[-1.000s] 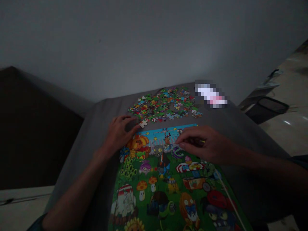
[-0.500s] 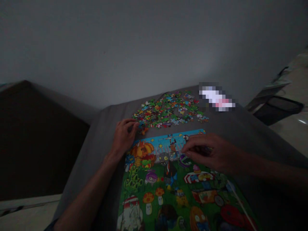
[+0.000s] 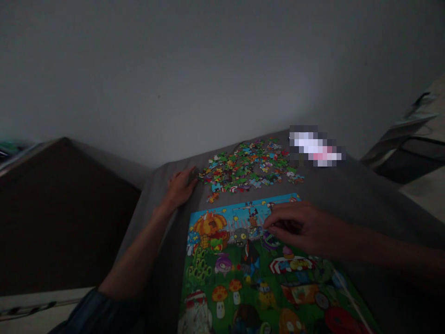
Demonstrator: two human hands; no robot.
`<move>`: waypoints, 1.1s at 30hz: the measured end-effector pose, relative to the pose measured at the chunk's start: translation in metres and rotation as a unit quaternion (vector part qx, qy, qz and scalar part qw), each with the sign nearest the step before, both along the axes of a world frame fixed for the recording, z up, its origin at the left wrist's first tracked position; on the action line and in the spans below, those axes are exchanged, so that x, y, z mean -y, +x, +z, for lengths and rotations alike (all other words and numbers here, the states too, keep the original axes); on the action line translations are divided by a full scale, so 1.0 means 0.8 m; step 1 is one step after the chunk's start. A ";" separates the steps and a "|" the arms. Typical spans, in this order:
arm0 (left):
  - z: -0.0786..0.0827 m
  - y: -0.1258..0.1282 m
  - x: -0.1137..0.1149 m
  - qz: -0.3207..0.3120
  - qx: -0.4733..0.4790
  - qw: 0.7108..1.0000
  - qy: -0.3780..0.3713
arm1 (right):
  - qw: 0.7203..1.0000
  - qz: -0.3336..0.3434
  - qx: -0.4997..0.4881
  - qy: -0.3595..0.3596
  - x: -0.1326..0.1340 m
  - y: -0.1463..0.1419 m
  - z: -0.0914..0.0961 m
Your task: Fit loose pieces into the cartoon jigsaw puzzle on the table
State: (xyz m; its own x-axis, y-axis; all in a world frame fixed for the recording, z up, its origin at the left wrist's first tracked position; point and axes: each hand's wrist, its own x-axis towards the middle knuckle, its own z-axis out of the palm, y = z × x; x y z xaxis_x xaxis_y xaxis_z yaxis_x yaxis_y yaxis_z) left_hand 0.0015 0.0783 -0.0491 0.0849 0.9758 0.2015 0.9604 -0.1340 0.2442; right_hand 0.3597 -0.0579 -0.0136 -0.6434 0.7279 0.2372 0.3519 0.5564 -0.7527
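Observation:
My left hand (image 3: 180,188) rests on the grey cloth at the left edge of a pile of loose jigsaw pieces (image 3: 243,169). Its fingers are stretched forward, with nothing visible in them. Over the upper right of a colourful cartoon puzzle picture (image 3: 225,260) is my right hand (image 3: 301,227). Thumb and fingertips are pinched together there; any piece between them is too small or dark to make out. A few orange pieces (image 3: 212,198) lie between the pile and the picture's top edge.
Grey cloth (image 3: 139,232) covers the surface. Behind it rises a pale wall (image 3: 208,69). A pixelated bright object (image 3: 314,147) lies at the back right. Left of the surface stands a dark brown piece of furniture (image 3: 62,218); a dark-framed item (image 3: 403,153) is at the far right.
My left hand has drawn away from the blue and orange pieces, up and toward the pile's left edge, its fingers straightening. My right hand keeps its pinch above the picture. The view has shifted slightly.

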 end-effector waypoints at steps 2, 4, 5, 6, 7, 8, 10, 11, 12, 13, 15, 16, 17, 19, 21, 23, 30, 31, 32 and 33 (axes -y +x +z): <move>-0.003 -0.001 0.000 -0.013 -0.005 1.000 -0.017 | 1.000 0.005 0.001 0.001 -0.001 0.000 -0.001; -0.005 -0.001 0.003 -0.024 -0.007 0.999 -0.024 | 1.000 0.008 0.001 -0.005 -0.001 0.000 -0.001; -0.004 -0.002 0.004 -0.027 -0.006 0.999 -0.026 | 1.000 0.010 0.001 -0.007 -0.001 0.001 -0.001; -0.004 -0.004 0.005 -0.028 -0.006 0.999 -0.025 | 1.000 0.011 0.000 -0.007 -0.001 0.001 0.000; -0.003 -0.007 0.006 -0.027 -0.005 0.999 -0.025 | 1.000 0.014 -0.002 -0.005 -0.001 0.001 0.000; -0.001 -0.009 0.006 -0.025 -0.005 0.999 -0.024 | 1.000 0.016 -0.003 -0.003 -0.001 0.001 0.001; 0.001 -0.012 0.004 -0.028 -0.005 0.999 -0.027 | 1.000 0.020 -0.005 0.002 -0.001 0.001 0.003; 0.001 -0.012 0.002 -0.033 -0.006 0.999 -0.031 | 1.000 0.022 -0.005 0.003 -0.001 0.001 0.004; 0.001 -0.011 0.001 -0.041 -0.007 0.998 -0.036 | 1.000 0.025 -0.005 0.003 -0.001 0.001 0.005; 0.000 -0.009 -0.001 -0.049 -0.008 0.998 -0.042 | 1.000 0.026 -0.005 0.001 -0.001 0.001 0.005; -0.001 -0.003 -0.006 -0.063 -0.009 0.997 -0.050 | 1.000 0.027 -0.005 -0.003 -0.001 0.002 0.005; -0.002 -0.001 -0.008 -0.067 -0.008 0.996 -0.050 | 1.000 0.026 -0.004 -0.005 -0.001 0.002 0.005; -0.002 -0.001 -0.010 -0.068 -0.006 0.996 -0.049 | 1.000 0.026 -0.003 -0.008 -0.001 0.003 0.005; 0.002 -0.005 -0.011 -0.065 0.001 0.997 -0.044 | 1.000 0.023 -0.003 -0.014 -0.003 0.005 0.005; 0.010 -0.015 -0.007 -0.060 0.013 0.997 -0.041 | 1.000 0.012 -0.005 -0.012 -0.007 0.009 0.005; 0.023 -0.022 0.006 -0.055 0.035 0.997 -0.036 | 1.000 -0.016 -0.018 -0.001 -0.012 0.013 0.007; 0.068 0.057 0.130 -0.187 0.190 0.959 -0.099 | 0.989 -0.059 -0.077 -0.112 -0.023 0.015 0.012; 0.067 0.077 0.151 -0.226 0.207 0.946 -0.105 | 0.984 -0.042 -0.086 -0.150 -0.021 0.013 0.012; 0.065 0.095 0.169 -0.264 0.222 0.934 -0.093 | 0.978 -0.021 -0.090 -0.189 -0.018 0.011 0.011; 0.061 0.111 0.184 -0.295 0.226 0.924 -0.092 | 0.970 0.001 -0.091 -0.224 -0.014 0.008 0.010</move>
